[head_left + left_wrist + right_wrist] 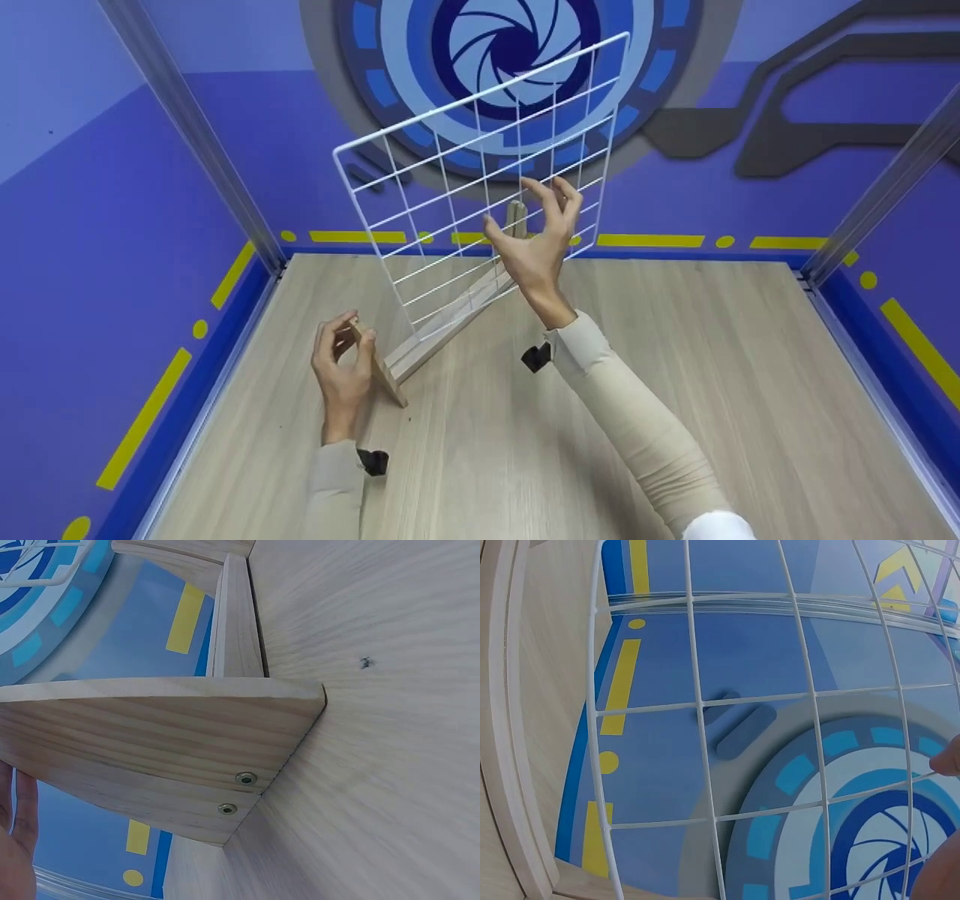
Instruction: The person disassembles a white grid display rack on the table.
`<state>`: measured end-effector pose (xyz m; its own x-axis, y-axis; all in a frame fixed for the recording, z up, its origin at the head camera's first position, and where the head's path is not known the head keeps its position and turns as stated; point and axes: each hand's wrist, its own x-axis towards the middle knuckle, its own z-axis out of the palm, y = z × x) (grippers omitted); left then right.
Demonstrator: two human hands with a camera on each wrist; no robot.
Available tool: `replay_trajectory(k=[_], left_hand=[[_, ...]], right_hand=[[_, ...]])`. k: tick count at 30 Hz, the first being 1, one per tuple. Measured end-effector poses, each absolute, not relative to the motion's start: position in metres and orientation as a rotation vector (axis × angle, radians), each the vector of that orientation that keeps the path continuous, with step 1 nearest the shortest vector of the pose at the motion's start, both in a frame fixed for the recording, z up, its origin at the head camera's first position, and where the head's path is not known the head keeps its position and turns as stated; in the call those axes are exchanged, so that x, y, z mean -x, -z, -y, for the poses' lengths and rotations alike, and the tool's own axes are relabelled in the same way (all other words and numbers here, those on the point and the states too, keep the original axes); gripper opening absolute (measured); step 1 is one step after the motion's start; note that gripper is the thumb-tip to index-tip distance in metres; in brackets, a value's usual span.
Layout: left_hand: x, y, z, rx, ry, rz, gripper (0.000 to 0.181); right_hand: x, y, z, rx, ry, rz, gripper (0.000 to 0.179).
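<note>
A white wire grid stands tilted over a wooden stand, its lower edge along the long wooden rail. At the rail's near end is a wooden end board; another end board shows behind the grid. My left hand grips the near board's upper end, thumb on one face and fingers on the other. In the left wrist view, two metal screws sit low in that board. My right hand is at the grid's face, fingers curved and spread, thumb apart from them. One fingertip overlaps a wire.
The stand rests diagonally on a wood-grain table. Blue and purple printed walls enclose it at the back and sides, with metal posts at the corners. A black clip is attached at the right cuff.
</note>
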<state>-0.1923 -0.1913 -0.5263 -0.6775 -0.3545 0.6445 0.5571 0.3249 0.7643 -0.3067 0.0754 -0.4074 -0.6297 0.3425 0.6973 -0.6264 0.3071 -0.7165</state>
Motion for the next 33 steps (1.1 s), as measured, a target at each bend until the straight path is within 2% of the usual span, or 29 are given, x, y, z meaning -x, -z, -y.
replay_trajectory(k=[33], left_hand=[[0.192,0.528,0.191,0.18,1.444,1.8,0.037]], right_hand=[[0.293,0.433,-0.104,-0.171,-1.481,1.769,0.06]])
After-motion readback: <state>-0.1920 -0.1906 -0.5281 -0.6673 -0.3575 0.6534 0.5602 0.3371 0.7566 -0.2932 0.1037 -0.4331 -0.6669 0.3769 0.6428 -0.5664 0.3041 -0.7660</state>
